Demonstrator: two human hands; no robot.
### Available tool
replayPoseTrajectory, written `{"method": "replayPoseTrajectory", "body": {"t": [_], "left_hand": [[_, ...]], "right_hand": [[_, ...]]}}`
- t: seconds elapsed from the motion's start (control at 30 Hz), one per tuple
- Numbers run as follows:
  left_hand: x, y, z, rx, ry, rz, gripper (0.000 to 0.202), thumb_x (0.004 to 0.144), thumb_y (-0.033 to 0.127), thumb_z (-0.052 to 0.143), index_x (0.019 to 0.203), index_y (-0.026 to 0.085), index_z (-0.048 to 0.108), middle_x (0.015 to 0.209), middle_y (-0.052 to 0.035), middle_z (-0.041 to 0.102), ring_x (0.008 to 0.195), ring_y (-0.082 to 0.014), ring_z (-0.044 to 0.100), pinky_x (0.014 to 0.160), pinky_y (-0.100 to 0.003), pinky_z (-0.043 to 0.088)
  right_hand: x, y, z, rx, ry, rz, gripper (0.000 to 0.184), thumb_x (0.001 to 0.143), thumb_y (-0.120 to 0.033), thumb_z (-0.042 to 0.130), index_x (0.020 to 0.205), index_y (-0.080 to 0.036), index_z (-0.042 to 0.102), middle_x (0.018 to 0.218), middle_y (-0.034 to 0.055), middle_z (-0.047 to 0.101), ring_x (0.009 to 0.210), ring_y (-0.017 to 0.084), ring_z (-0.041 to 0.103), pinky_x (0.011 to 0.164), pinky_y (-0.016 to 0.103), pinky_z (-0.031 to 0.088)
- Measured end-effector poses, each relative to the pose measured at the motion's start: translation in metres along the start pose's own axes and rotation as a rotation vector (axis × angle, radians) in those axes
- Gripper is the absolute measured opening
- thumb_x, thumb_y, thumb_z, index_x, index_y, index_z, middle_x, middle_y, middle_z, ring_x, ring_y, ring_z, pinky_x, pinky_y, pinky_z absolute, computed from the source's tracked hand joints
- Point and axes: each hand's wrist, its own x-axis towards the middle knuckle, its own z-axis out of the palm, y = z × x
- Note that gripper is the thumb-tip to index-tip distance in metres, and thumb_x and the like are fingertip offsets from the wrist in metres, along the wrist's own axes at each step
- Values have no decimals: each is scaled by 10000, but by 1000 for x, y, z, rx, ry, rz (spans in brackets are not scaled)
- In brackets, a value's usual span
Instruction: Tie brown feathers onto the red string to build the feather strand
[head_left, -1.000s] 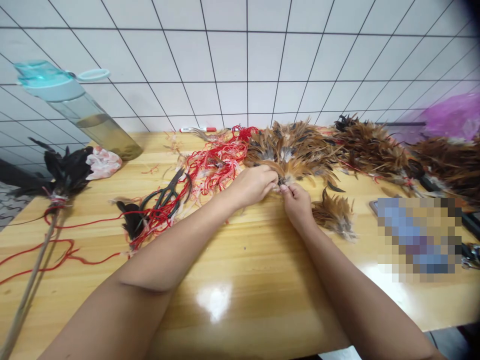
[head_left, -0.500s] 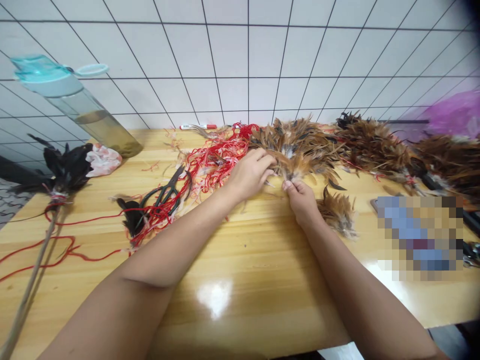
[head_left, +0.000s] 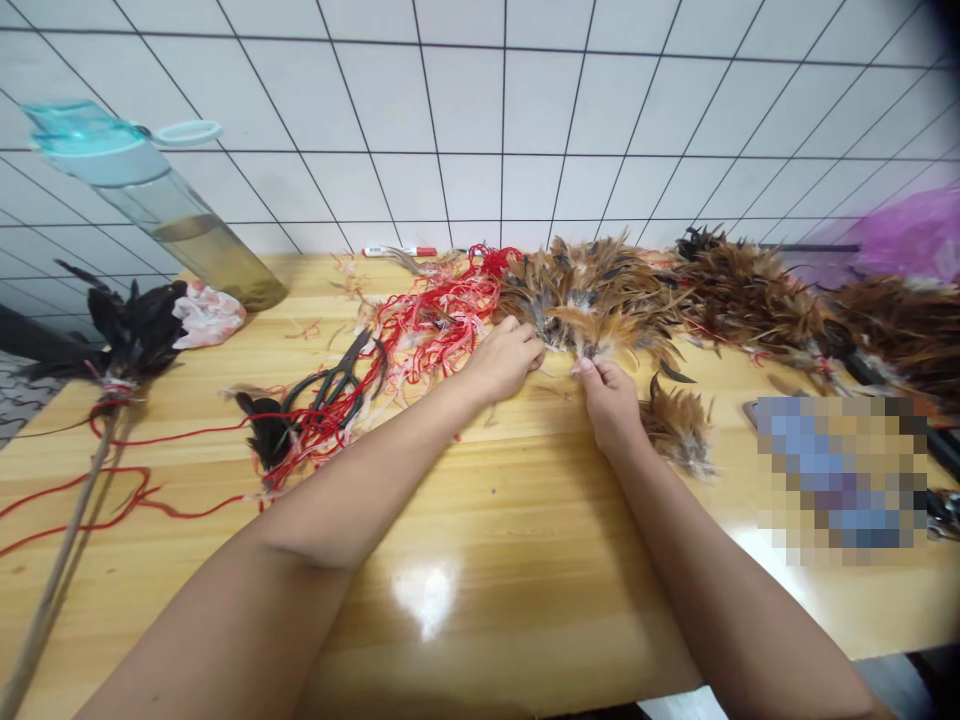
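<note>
My right hand (head_left: 611, 400) pinches the pale quill ends of a small bunch of brown feathers (head_left: 600, 328) between thumb and fingers, tips fanning away from me. Just left of it, my left hand (head_left: 506, 360) has its fingers curled down at the near edge of a large pile of brown feathers (head_left: 619, 270); what its fingertips hold is hidden. A tangle of red string (head_left: 442, 315) lies beyond the left hand. Beside the right wrist rests a smaller tuft of brown feathers (head_left: 679, 425).
Black-handled scissors (head_left: 337, 385) lie left among red strings, near a black feather tuft (head_left: 266, 430). Further left are a stick with black feathers (head_left: 135, 330) and a water bottle (head_left: 187, 225). A marker (head_left: 397, 252) lies by the wall; brown feather bundles (head_left: 757, 290) and a blurred-out phone-like object (head_left: 840, 475) are right.
My left hand has drawn slightly down toward me and its fingers are more curled. The right hand has shifted slightly right, still pinching the brown feathers.
</note>
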Motion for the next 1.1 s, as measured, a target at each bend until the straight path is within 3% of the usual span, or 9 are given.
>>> {"method": "replayPoseTrajectory", "body": {"t": [0.23, 0.37, 0.63, 0.77, 0.97, 1.1], "left_hand": [[2, 16, -25, -120, -65, -2, 150, 877, 124, 415, 883, 180, 554, 852, -51, 611, 817, -192, 535, 714, -309, 376], [4, 25, -34, -32, -69, 68, 131, 871, 106, 440, 891, 164, 555, 875, -68, 625, 833, -198, 565, 710, -303, 382], [3, 35, -37, 115, -37, 126, 141, 911, 156, 448, 940, 129, 582, 919, -121, 639, 898, -234, 583, 764, -335, 407], [1, 38, -32, 157, -32, 132, 146, 914, 216, 470, 951, 123, 576, 953, -137, 632, 919, -252, 576, 785, -354, 414], [3, 34, -31, 46, 39, 111, 138, 912, 200, 463, 917, 143, 589, 932, -111, 647, 912, -227, 580, 795, -339, 426], [5, 13, -32, -179, 194, -78, 89, 878, 174, 509, 881, 162, 597, 873, -58, 651, 849, -172, 582, 777, -293, 430]], "right_hand": [[-1, -5, 0, 20, 76, 50, 270, 776, -456, 562, 697, -208, 633, 679, 17, 631, 701, 189, 544, 715, 329, 430], [-1, -4, 0, -83, 59, 0, 274, 791, -429, 538, 642, -211, 613, 645, 14, 605, 668, 183, 520, 680, 323, 412], [-3, -10, 4, -250, -51, -116, 210, 769, -338, 528, 602, -225, 587, 642, 24, 567, 672, 196, 501, 685, 336, 390], [-2, -13, 3, -270, -135, -100, 234, 740, -341, 544, 538, -225, 530, 595, 20, 525, 629, 187, 484, 655, 332, 377], [0, -5, 1, -88, -190, -97, 235, 763, -399, 531, 617, -216, 557, 650, 10, 550, 680, 177, 498, 691, 320, 390], [2, -3, -1, 106, -160, 53, 336, 748, -527, 557, 641, -211, 516, 600, -24, 472, 597, 132, 426, 609, 276, 366]]}}
